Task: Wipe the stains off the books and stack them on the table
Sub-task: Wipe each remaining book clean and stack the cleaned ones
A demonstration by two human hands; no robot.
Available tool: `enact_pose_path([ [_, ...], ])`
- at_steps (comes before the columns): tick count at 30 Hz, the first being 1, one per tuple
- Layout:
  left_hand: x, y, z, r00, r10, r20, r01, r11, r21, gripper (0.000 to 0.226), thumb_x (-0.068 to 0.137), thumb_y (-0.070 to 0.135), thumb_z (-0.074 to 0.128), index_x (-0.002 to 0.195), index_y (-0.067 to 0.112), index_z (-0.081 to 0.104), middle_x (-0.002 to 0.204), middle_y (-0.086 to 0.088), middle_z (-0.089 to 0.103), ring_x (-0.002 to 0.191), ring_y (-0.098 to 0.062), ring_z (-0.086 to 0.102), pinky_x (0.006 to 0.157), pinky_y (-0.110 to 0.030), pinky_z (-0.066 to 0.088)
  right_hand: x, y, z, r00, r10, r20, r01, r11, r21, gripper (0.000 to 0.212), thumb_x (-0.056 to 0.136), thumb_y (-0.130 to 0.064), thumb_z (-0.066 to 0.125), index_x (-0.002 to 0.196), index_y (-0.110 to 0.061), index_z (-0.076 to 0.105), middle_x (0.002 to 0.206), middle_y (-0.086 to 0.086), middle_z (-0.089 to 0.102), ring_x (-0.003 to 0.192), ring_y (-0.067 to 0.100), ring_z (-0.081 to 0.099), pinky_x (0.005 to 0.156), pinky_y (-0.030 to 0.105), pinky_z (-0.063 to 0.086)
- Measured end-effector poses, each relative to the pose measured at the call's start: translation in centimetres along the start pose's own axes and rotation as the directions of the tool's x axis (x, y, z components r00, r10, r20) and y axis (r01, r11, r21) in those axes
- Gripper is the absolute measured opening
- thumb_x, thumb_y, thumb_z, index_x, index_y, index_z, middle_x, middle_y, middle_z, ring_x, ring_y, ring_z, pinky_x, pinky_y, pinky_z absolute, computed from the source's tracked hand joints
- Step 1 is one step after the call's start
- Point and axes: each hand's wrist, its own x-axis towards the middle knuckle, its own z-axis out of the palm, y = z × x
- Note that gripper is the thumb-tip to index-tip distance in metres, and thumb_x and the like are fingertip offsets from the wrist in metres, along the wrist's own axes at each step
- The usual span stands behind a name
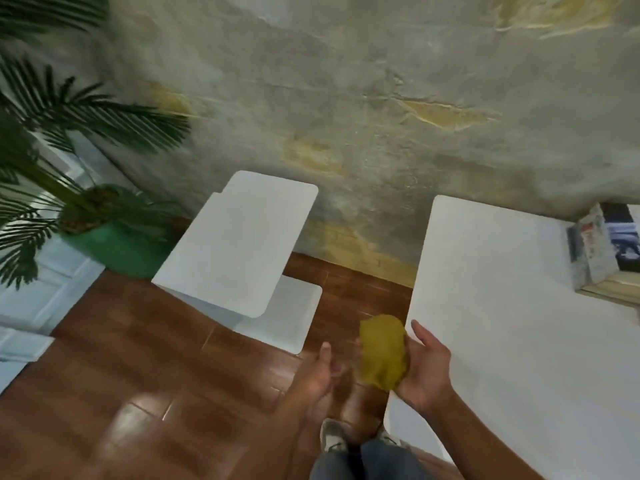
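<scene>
My right hand point(424, 370) holds a crumpled mustard-yellow cloth point(382, 353) in its palm, above the floor just left of the white table's point(512, 341) near-left edge. My left hand point(323, 370) is blurred beside the cloth, fingers loosely curled, thumb up, holding nothing. A stack of books point(604, 251) lies at the far right of the table, cut off by the frame edge; I cannot make out stains on them.
A small white side table point(239, 240) stands left of the big table, with a strip of brown tiled floor point(138, 375) between. A potted palm in a green pot point(114, 247) sits far left. A rough plaster wall runs behind. My shoes show below.
</scene>
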Motion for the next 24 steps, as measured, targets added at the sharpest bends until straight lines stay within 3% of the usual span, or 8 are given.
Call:
enact_pose_path([
  [2, -1.2, 2.1, 0.1, 1.000, 0.017, 0.019, -0.016, 0.997, -0.078, 0.042, 0.107, 0.051, 0.030, 0.101, 0.026, 0.064, 0.093, 0.005, 0.071, 0.086, -0.010, 0.068, 0.062, -0.021, 0.051, 1.3, 0.8, 2.7, 0.998, 0.028, 0.051, -0.022, 0.994, -0.108, 0.052, 0.098, -0.039, 0.052, 0.129, 0.002, 0.062, 0.129, 0.028, 0.062, 0.122, 0.045, 0.057, 0.111, 0.058, 0.037],
  [6, -1.1, 4.8, -0.7, 0.999, 0.019, -0.030, -0.026, 0.966, -0.258, 0.049, 0.105, 0.052, 0.037, 0.107, 0.014, 0.069, 0.087, -0.004, 0.075, 0.080, -0.015, 0.071, 0.058, -0.024, 0.056, 3.7, 1.9, 7.0, 0.997, -0.045, 0.057, 0.063, 0.933, -0.354, 0.034, 0.096, -0.018, 0.060, 0.125, 0.001, 0.061, 0.118, 0.026, 0.068, 0.110, 0.038, 0.066, 0.099, 0.053, 0.051],
  [9, -0.8, 5.4, -1.7, 0.999, 0.025, -0.040, -0.036, 0.955, -0.294, 0.049, 0.104, 0.052, 0.041, 0.104, 0.011, 0.069, 0.083, -0.005, 0.075, 0.073, -0.014, 0.071, 0.054, -0.023, 0.055, 5.2, 2.6, 9.1, 0.974, -0.220, 0.053, 0.208, 0.779, -0.592, 0.018, 0.096, -0.015, 0.064, 0.111, -0.005, 0.064, 0.106, 0.020, 0.072, 0.099, 0.031, 0.070, 0.090, 0.046, 0.057],
  [11, -0.9, 5.6, -3.0, 0.996, 0.030, -0.079, -0.051, 0.958, -0.281, 0.051, 0.102, 0.053, 0.044, 0.107, 0.009, 0.069, 0.089, -0.009, 0.076, 0.079, -0.019, 0.074, 0.063, -0.028, 0.059, 6.0, 3.3, 10.4, 0.954, -0.291, 0.068, 0.253, 0.665, -0.702, 0.013, 0.093, -0.015, 0.069, 0.104, -0.008, 0.067, 0.100, 0.014, 0.074, 0.091, 0.024, 0.072, 0.081, 0.037, 0.059],
  [14, 0.2, 6.0, -5.7, 0.982, 0.064, -0.176, -0.104, 0.968, -0.229, 0.051, 0.099, 0.055, 0.049, 0.102, 0.010, 0.071, 0.095, -0.014, 0.076, 0.091, -0.030, 0.074, 0.085, -0.046, 0.061, 8.1, 4.3, 12.1, 0.955, -0.287, 0.079, 0.242, 0.593, -0.768, 0.011, 0.093, -0.019, 0.071, 0.100, -0.011, 0.067, 0.095, 0.011, 0.075, 0.084, 0.020, 0.073, 0.070, 0.030, 0.059],
  [16, 0.9, 6.1, -7.0, 0.967, 0.121, -0.226, -0.153, 0.979, -0.131, 0.046, 0.099, 0.053, 0.051, 0.094, 0.012, 0.072, 0.092, -0.013, 0.076, 0.090, -0.029, 0.073, 0.087, -0.049, 0.060, 9.5, 5.0, 13.0, 0.966, -0.251, 0.054, 0.185, 0.534, -0.825, 0.015, 0.096, -0.028, 0.066, 0.103, -0.014, 0.066, 0.097, 0.009, 0.073, 0.087, 0.020, 0.072, 0.076, 0.036, 0.061],
  [19, 3.1, 5.6, -10.5, 0.935, 0.174, -0.310, -0.190, 0.982, -0.022, 0.036, 0.101, 0.048, 0.051, 0.100, 0.017, 0.069, 0.093, -0.005, 0.072, 0.089, -0.019, 0.069, 0.086, -0.039, 0.060, 12.9, 7.0, 15.0, 0.986, -0.163, 0.014, 0.077, 0.384, -0.920, 0.022, 0.103, -0.039, 0.051, 0.112, -0.021, 0.061, 0.107, 0.006, 0.068, 0.096, 0.021, 0.066, 0.086, 0.039, 0.058],
  [24, 8.5, 5.2, -17.4, 0.934, 0.181, -0.308, -0.176, 0.983, 0.042, 0.027, 0.099, 0.046, 0.055, 0.098, 0.022, 0.066, 0.089, -0.005, 0.070, 0.085, -0.023, 0.068, 0.085, -0.048, 0.059, 18.7, 10.3, 18.9, 0.981, -0.192, 0.013, 0.053, 0.204, -0.978, 0.017, 0.101, -0.022, 0.055, 0.114, -0.017, 0.065, 0.110, 0.005, 0.068, 0.101, 0.022, 0.063, 0.093, 0.040, 0.054],
])
